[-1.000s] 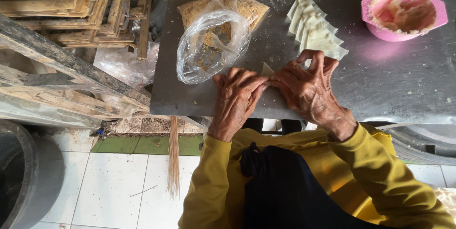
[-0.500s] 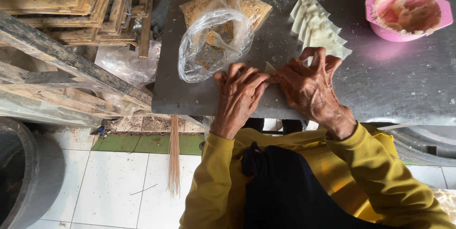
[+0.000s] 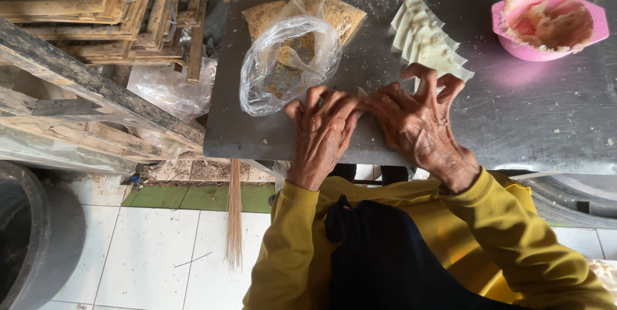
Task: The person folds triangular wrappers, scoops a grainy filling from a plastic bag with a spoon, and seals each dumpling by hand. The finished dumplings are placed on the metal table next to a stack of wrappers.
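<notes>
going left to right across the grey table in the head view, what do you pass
clear plastic bag of crumbs → left hand → right hand → pink bowl. The fanned stack of pale wrappers sits above the right hand, so its place in the order is unclear.

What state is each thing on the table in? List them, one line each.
Left hand: palm down, pressing a pale wrapper.
Right hand: fingers bent, pinching the same wrapper.
Pale wrapper: mostly hidden under the hands.
Folded wrappers: overlapping in a row.
Plastic bag: open, crumbs and a spoon inside.
Pink bowl: upright, holding filling.
Metal table: dusted with crumbs.
</notes>
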